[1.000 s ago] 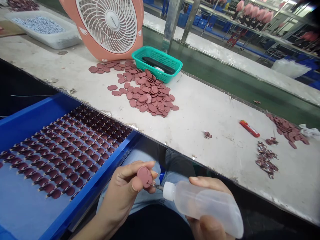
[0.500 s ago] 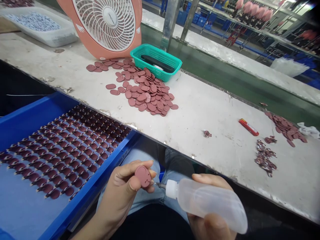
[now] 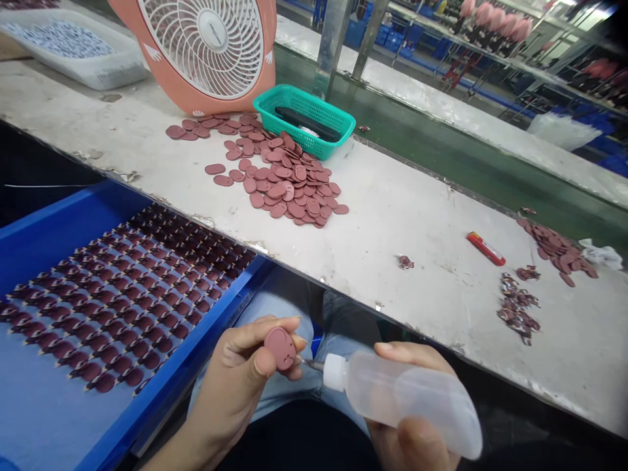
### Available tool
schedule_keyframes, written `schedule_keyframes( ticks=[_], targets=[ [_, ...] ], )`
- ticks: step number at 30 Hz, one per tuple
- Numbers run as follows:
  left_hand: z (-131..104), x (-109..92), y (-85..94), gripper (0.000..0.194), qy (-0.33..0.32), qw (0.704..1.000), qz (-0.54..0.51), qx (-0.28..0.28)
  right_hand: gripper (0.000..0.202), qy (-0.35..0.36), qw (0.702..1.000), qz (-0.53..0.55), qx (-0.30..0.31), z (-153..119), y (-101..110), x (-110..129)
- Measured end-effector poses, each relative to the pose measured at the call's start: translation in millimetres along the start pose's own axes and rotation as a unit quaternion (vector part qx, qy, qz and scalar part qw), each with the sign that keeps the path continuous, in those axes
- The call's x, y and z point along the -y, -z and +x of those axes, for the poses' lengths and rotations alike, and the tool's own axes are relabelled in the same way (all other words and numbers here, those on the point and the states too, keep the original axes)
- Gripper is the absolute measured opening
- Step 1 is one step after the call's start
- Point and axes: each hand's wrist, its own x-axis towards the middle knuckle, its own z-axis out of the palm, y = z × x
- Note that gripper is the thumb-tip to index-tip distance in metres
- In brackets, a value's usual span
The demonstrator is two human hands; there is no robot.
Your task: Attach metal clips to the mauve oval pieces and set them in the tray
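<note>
Between the thumb and fingers of my left hand (image 3: pixel 240 379) is a dark pink oval disc (image 3: pixel 279 348) with small holes. My right hand (image 3: pixel 417 405) is wrapped round a translucent squeeze bottle (image 3: pixel 412 396) with a white cap. Its thin metal tip points left, close to the disc's lower right edge; whether they touch I cannot tell. A pile of similar discs (image 3: pixel 289 180) lies on the table beyond my hands. Rows of discs with dark pieces attached (image 3: pixel 122 307) fill much of the blue tray (image 3: pixel 105 435) at the left.
A green basket (image 3: pixel 349 134) holding a black object stands by an orange fan (image 3: pixel 169 88). A white tub (image 3: pixel 110 75) is at the back left. On the table's right side lie a red tube (image 3: pixel 485 248), small brown pieces (image 3: pixel 519 307) and more discs (image 3: pixel 559 248).
The camera view has shifted slightly. Both hands keep nearly the same pose, with the disc and bottle still held close together. A small brown piece now shows on the green strip behind the basket.
</note>
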Motion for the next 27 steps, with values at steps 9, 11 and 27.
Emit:
schedule_keyframes(
  ticks=[9, 11, 27],
  targets=[
    [0.4, 1.9, 3.0, 0.028, 0.000, 1.000, -0.002, 0.011, 0.038, 0.032, 0.998, 0.019, -0.042, 12.6, -7.4, 5.4],
    [0.2, 1.4, 2.8, 0.030, 0.000, 1.000, 0.001, 0.013, 0.039, 0.016, 0.999, 0.026, -0.034, 9.7, -4.8, 2.0],
    [5.7, -7.2, -11.0, 0.048, -0.009, 0.995, 0.004, -0.103, 0.052, -0.172, 0.958, 0.230, -0.009, 32.6, 9.0, -13.8]
  ],
)
